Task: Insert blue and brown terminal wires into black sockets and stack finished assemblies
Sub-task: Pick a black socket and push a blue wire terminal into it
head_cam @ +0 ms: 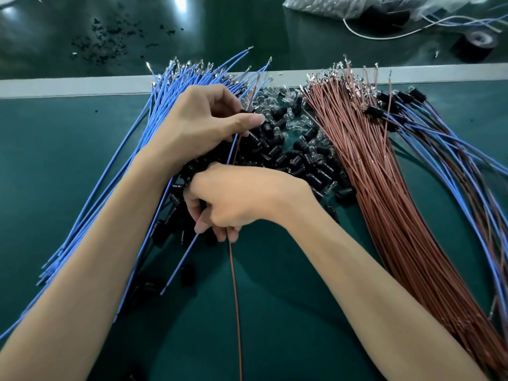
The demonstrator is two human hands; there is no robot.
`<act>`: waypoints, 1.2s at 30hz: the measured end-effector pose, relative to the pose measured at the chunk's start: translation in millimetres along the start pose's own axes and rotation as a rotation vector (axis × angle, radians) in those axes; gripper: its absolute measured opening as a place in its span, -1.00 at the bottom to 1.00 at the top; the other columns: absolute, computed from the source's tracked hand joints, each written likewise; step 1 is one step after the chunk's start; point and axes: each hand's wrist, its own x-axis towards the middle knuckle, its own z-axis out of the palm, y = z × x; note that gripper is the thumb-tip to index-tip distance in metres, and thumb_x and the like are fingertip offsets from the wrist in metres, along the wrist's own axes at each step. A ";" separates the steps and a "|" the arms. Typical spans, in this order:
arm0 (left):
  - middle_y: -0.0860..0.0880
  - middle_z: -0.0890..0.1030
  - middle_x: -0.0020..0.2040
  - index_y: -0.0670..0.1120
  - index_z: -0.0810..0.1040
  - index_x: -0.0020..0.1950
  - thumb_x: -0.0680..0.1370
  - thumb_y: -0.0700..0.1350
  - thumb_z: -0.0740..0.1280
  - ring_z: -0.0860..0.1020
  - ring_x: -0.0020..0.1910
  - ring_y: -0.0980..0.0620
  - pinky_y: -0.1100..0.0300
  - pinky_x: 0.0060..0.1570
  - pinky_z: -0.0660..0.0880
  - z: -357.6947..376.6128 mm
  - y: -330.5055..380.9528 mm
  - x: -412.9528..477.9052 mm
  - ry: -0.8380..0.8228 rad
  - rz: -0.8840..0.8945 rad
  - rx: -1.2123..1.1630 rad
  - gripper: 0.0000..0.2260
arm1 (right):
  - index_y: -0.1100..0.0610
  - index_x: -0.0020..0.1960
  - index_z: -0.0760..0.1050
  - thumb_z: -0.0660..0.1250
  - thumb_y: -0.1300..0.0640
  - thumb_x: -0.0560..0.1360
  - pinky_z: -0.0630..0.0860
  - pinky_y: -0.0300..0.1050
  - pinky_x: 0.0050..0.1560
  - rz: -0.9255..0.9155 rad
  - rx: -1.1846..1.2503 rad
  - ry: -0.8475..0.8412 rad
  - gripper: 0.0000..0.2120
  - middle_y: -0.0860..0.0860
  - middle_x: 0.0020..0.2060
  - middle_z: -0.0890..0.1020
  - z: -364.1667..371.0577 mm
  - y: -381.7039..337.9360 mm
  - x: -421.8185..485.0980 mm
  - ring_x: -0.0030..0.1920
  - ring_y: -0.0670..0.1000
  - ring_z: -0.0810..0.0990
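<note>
over the black sockets (pixel 302 160) heaped at tabletop (pixel 68 160) centre, pinching one socket (pixel 244 111) in the left hand (pixel 203 125) and gripping blue wire (pixel 189 248) and brown wire (pixel 235 284) in the right hand (pixel 242 199), likely steadying it for feeding terminals in.

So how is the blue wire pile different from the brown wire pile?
The blue wire pile lies on the left, the brown wire pile on the right. The blue wire pile fans out loosely; the brown wire pile is packed in a tight band. A forearm crosses the blue wire pile; the brown wire pile lies mostly uncovered. Both have shiny metal tips at their far ends.
</note>
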 end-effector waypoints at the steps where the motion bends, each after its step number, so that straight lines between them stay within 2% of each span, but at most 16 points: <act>1: 0.01 0.63 -0.35 -0.09 0.49 -0.20 0.43 -0.08 0.49 0.53 -0.46 0.26 0.44 -0.40 0.42 -0.2 1.2 -0.7 -0.009 0.002 -0.019 -0.81 | 0.29 -0.10 0.51 0.29 0.27 0.57 0.57 -0.25 -0.42 -0.002 0.030 0.006 -0.90 0.16 -0.35 0.66 -2.4 -0.4 -2.4 -0.49 -0.01 0.62; 4: 0.05 0.65 -0.37 -0.06 0.50 -0.20 0.44 -0.06 0.47 0.56 -0.40 0.21 0.39 -0.32 0.47 -2.0 3.1 -2.2 -0.035 -0.005 -0.048 -0.82 | 0.29 -0.01 0.58 0.30 0.20 0.58 0.64 -0.18 -0.27 -0.021 0.072 0.073 -0.85 0.14 -0.24 0.69 -12.5 -0.1 -11.5 -0.36 0.04 0.69; 7: 0.07 0.65 -0.36 -0.06 0.50 -0.20 0.41 0.00 0.46 0.55 -0.36 0.16 0.33 -0.28 0.48 -5.5 2.9 -2.2 -0.038 -0.033 -0.074 -0.81 | 0.17 0.00 0.63 0.32 0.03 0.57 0.61 -0.22 -0.13 0.005 -0.049 0.170 -0.78 0.02 -0.30 0.70 -25.1 5.5 -21.3 -0.35 -0.15 0.67; 9: 0.08 0.62 -0.33 -0.04 0.52 -0.20 0.40 0.05 0.45 0.51 -0.32 0.12 0.24 -0.23 0.43 -9.0 2.1 -1.1 -0.028 -0.055 0.001 -0.80 | 0.12 -0.10 0.65 0.31 -0.01 0.57 0.55 -0.31 -0.16 0.031 -0.078 0.260 -0.76 -0.03 -0.35 0.69 -33.0 11.3 -27.1 -0.38 -0.23 0.63; 11: 0.00 0.58 -0.27 -0.05 0.55 -0.19 0.45 0.03 0.45 0.47 -0.27 0.08 0.17 -0.18 0.40 -14.1 1.8 -0.8 -0.041 -0.088 0.102 -0.82 | 0.13 -0.23 0.62 0.30 0.05 0.58 0.51 -0.41 -0.24 0.060 -0.021 0.359 -0.73 -0.05 -0.35 0.69 -40.8 19.4 -31.2 -0.43 -0.22 0.62; 13: 0.04 0.56 -0.31 -0.08 0.58 -0.19 0.43 0.08 0.46 0.44 -0.33 0.15 0.31 -0.27 0.38 -20.0 1.6 -1.3 -0.055 -0.126 0.197 -0.76 | 0.13 -0.28 0.59 0.29 0.08 0.58 0.55 -0.36 -0.22 0.135 -0.004 0.460 -0.71 -0.02 -0.37 0.69 -47.3 30.1 -33.7 -0.48 -0.22 0.60; 15: 0.10 0.55 -0.37 -0.06 0.60 -0.21 0.38 0.15 0.48 0.42 -0.44 0.25 0.47 -0.42 0.32 -23.3 2.8 -1.5 -0.035 -0.141 0.327 -0.72 | 0.13 -0.24 0.60 0.31 0.08 0.57 0.57 -0.23 -0.15 0.228 -0.010 0.532 -0.75 -0.02 -0.41 0.69 -51.1 40.5 -34.5 -0.50 -0.24 0.58; 16: 0.10 0.57 -0.36 -0.04 0.61 -0.21 0.37 0.16 0.49 0.42 -0.44 0.27 0.48 -0.43 0.32 -23.9 3.4 -1.6 -0.023 -0.140 0.390 -0.72 | 0.13 -0.20 0.61 0.32 0.09 0.57 0.55 -0.23 -0.16 0.249 -0.003 0.551 -0.78 -0.03 -0.42 0.68 -51.6 43.9 -33.7 -0.51 -0.26 0.57; 20: 0.06 0.62 -0.26 0.00 0.63 -0.19 0.37 0.15 0.49 0.50 -0.32 0.20 0.29 -0.32 0.36 -22.5 5.6 -3.0 0.009 -0.103 0.551 -0.76 | 0.08 -0.17 0.63 0.36 0.13 0.53 0.44 -0.34 -0.28 0.227 0.075 0.533 -0.87 -0.04 -0.42 0.68 -45.6 44.1 -24.9 -0.53 -0.28 0.54; 24: 0.11 0.61 -0.28 0.03 0.63 -0.21 0.38 0.16 0.48 0.48 -0.29 0.27 0.34 -0.33 0.33 -20.9 6.7 -2.7 0.043 -0.084 0.630 -0.78 | 0.07 -0.20 0.64 0.37 0.13 0.53 0.35 -0.52 -0.44 0.206 0.126 0.507 -0.86 -0.09 -0.45 0.64 -37.9 43.7 -14.1 -0.54 -0.27 0.53; 27: 0.09 0.62 -0.27 0.02 0.63 -0.20 0.40 0.14 0.47 0.49 -0.28 0.22 0.33 -0.32 0.34 -19.4 7.0 -2.8 0.018 -0.072 0.634 -0.80 | 0.07 -0.24 0.65 0.40 0.10 0.51 0.38 -0.48 -0.40 0.204 0.172 0.526 -0.83 -0.10 -0.48 0.62 -35.1 46.3 -9.5 -0.55 -0.26 0.51; 31: 0.04 0.65 -0.24 -0.02 0.64 -0.18 0.41 0.12 0.46 0.52 -0.24 0.10 0.20 -0.22 0.39 -17.3 9.4 -3.8 -0.042 -0.077 0.572 -0.79 | 0.05 -0.39 0.59 0.44 0.02 0.47 0.40 -0.29 -0.31 0.240 0.228 0.590 -0.72 -0.11 -0.54 0.61 -31.7 47.9 -3.4 -0.58 -0.26 0.47; 33: 0.04 0.65 -0.26 -0.01 0.64 -0.21 0.41 0.11 0.47 0.51 -0.30 0.18 0.26 -0.25 0.41 -18.0 10.5 -4.8 -0.049 -0.073 0.541 -0.80 | 0.08 -0.41 0.59 0.46 0.00 0.44 0.39 -0.28 -0.34 0.259 0.266 0.642 -0.71 -0.09 -0.53 0.62 -30.1 47.5 -0.2 -0.60 -0.25 0.45; 36: 0.05 0.65 -0.30 -0.02 0.64 -0.24 0.42 0.07 0.48 0.47 -0.40 0.27 0.46 -0.39 0.35 -21.1 13.5 -5.9 -0.036 -0.050 0.446 -0.83 | 0.15 -0.31 0.65 0.47 0.07 0.44 0.38 -0.33 -0.38 0.268 0.405 0.696 -0.80 -0.06 -0.51 0.64 -30.6 46.9 2.3 -0.60 -0.24 0.43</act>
